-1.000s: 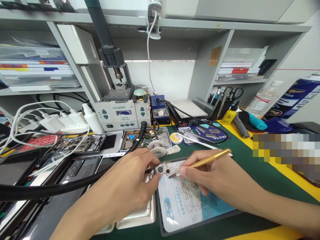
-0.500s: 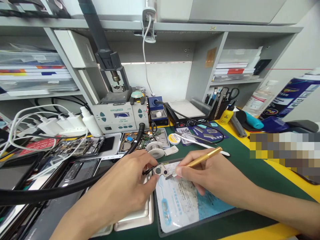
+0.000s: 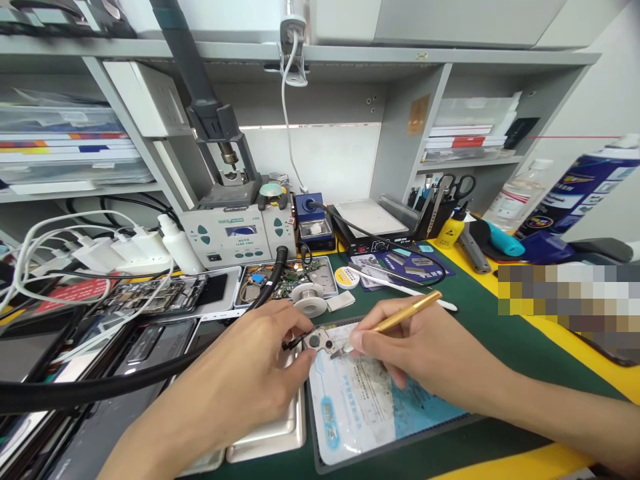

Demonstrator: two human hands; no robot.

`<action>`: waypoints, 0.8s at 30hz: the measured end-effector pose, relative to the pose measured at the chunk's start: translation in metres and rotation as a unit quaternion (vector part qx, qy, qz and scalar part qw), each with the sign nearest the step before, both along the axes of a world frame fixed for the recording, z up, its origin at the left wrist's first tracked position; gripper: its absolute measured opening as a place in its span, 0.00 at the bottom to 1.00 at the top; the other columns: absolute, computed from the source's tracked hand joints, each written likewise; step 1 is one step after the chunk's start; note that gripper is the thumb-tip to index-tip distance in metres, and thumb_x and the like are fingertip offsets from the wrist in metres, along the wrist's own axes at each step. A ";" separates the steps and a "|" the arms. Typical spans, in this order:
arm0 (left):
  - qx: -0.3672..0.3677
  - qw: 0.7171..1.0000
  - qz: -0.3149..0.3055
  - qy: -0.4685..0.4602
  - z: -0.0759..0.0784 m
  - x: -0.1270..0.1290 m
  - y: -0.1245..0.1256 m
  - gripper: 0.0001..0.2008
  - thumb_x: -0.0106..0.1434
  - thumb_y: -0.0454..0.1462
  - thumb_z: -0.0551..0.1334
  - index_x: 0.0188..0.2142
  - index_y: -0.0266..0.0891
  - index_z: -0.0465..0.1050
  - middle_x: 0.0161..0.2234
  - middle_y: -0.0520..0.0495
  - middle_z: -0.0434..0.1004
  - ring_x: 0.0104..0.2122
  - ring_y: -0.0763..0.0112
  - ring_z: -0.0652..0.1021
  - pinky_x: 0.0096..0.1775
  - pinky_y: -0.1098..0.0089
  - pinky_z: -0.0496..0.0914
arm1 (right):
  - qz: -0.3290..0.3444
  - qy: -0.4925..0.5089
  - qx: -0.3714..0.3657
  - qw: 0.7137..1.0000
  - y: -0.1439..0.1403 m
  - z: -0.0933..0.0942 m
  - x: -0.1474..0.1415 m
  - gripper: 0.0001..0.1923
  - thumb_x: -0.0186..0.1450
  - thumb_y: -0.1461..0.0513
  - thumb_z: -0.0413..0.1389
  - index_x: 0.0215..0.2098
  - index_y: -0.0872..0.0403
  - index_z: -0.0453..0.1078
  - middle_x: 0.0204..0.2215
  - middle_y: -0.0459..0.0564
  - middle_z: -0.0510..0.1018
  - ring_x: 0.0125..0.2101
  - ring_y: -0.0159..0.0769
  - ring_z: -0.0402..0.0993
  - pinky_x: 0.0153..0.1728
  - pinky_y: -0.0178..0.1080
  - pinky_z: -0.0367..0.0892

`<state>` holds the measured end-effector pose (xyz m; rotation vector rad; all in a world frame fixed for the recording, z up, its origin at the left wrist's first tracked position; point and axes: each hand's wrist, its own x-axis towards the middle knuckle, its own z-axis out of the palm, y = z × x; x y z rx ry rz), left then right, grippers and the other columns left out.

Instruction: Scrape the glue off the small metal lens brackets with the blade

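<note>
Between the thumb and fingers of my left hand point(image 3: 260, 367) sits a small phone camera module point(image 3: 316, 340), silvery, with two dark round lenses and a black flex tail. My right hand point(image 3: 407, 340) is closed in a pen grip around a craft knife point(image 3: 409, 312) with a gold handle. Its blade tip points left, close beside the module's lower right edge; I cannot tell whether they touch. Both hands are over a white and blue printed work pad point(image 3: 345, 413). A pale metal tray point(image 3: 280, 433) lies partly under my left forearm.
A thick black hose point(image 3: 125, 381) crosses the left side above several phones. Behind my hands are a solder spool point(image 3: 310, 300), a tray of circuit boards point(image 3: 327, 275) and a hot-air station point(image 3: 240, 233). White tweezers point(image 3: 415, 288) lie right of it. A yellow bottle point(image 3: 451, 227) stands further right.
The whole view has shifted slightly, moving everything a little to the left. Both hands keep their grips, with the blade staying beside the camera module.
</note>
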<state>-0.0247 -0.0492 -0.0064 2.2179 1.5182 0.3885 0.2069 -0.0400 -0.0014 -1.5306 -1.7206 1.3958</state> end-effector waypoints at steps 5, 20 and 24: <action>-0.007 1.000 0.008 -0.002 0.001 0.001 0.000 0.09 0.69 0.44 0.58 0.42 0.48 0.76 0.40 0.51 0.80 0.38 0.61 0.78 0.39 0.63 0.68 | -0.001 -0.004 -0.007 1.000 -0.001 0.001 -0.002 0.10 0.65 0.55 0.64 0.34 0.55 0.75 0.12 0.38 0.68 0.16 0.26 0.61 0.19 0.29 0.52; 0.002 1.000 -0.004 -0.015 -0.007 -0.005 0.000 0.07 0.70 0.43 0.59 0.44 0.48 0.74 0.45 0.51 0.78 0.46 0.60 0.77 0.46 0.61 0.67 | 0.039 -0.029 0.162 0.986 -0.010 -0.016 0.001 0.08 0.64 0.58 0.61 0.35 0.51 0.83 0.34 0.49 0.85 0.28 0.35 0.74 0.24 0.34 0.64; 0.005 1.000 -0.008 -0.021 -0.007 -0.006 -0.001 0.06 0.70 0.42 0.59 0.43 0.47 0.74 0.44 0.52 0.77 0.46 0.61 0.77 0.46 0.62 0.67 | 0.050 -0.033 0.199 0.978 -0.012 -0.020 0.001 0.08 0.65 0.60 0.60 0.35 0.50 0.83 0.38 0.49 0.87 0.36 0.41 0.82 0.30 0.36 0.71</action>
